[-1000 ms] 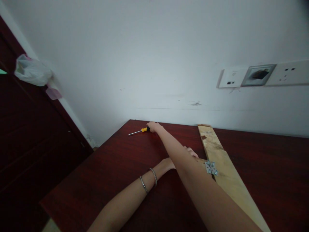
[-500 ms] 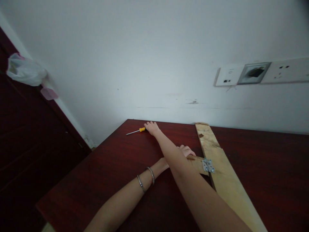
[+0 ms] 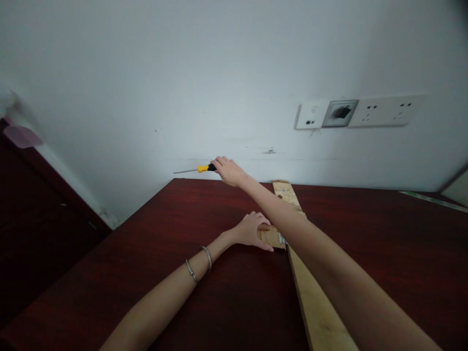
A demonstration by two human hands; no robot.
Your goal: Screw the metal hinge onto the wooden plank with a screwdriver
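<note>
At the left edge of the frame is a dark red door (image 3: pixel 44 234). Just left of centre, a screwdriver (image 3: pixel 202 168) points its shaft leftward in front of the white wall (image 3: pixel 219 73), its black handle end held in the closed fingers of the right hand (image 3: pixel 229 171). Lower, near the centre, the left hand (image 3: pixel 248 229) spans the end of a short wood piece (image 3: pixel 271 237), thumb and fingers on opposite edges. A metal hinge (image 3: pixel 282 238), partly hidden by the right forearm, sits beside the long board (image 3: pixel 318 302); wall sockets (image 3: pixel 376 112) line the upper right
</note>
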